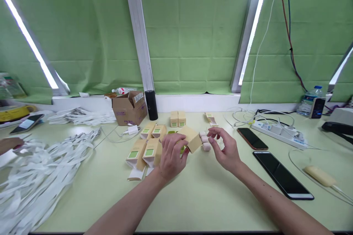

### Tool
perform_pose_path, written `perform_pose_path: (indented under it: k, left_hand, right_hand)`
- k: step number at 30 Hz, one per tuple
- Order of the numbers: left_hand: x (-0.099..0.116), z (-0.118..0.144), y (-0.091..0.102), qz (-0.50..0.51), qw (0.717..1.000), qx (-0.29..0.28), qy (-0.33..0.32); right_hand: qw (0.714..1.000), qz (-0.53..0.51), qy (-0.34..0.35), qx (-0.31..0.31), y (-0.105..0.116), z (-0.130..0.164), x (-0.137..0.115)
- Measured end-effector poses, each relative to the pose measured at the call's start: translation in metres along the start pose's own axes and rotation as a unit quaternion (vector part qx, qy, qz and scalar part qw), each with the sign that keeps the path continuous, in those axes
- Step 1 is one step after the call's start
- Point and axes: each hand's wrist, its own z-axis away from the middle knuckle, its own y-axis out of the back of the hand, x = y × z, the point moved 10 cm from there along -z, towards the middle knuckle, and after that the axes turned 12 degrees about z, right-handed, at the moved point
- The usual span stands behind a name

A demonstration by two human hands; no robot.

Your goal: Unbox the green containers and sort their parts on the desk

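Green table [193,198]: left hand [171,158] grips tan carton [190,138].

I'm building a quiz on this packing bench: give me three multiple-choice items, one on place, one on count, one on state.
1. Where is the black cylinder?
A. right of the brown carton
B. on a phone
C. in the left hand

2. How many phones lie face up right of the right hand?
A. none
B. two
C. five

3. What is the left hand doing?
A. resting flat
B. gripping a tan box
C. holding a bottle

Answers: 1 A, it stands beside the carton; 2 B, one dark-screened phone and a larger one; 3 B, fingers wrap the box.
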Motion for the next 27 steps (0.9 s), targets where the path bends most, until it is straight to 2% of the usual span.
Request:
perform_pose_path:
  k: [3,8,15,27]
  left_hand:
    - [0.009,-0.001,0.003,-0.061,0.998,0.007,-0.034]
    - [0.014,-0.002,-0.002,-0.082,0.996,-0.01,-0.042]
    - [0.023,0.001,-0.015,-0.058,0.994,-0.058,-0.073]
    - [0.021,0.007,-0.026,-0.054,0.991,-0.103,-0.07]
  right_hand:
    - [0.999,0.007,0.053,-0.002,-0.001,-0.006,-0.026]
    - [0.992,0.008,0.129,-0.002,-0.014,0.003,-0.055]
    - [0.993,0.032,0.102,-0.043,-0.04,0.026,-0.048]
    - [0.995,0.015,0.066,-0.075,-0.04,0.033,-0.037]
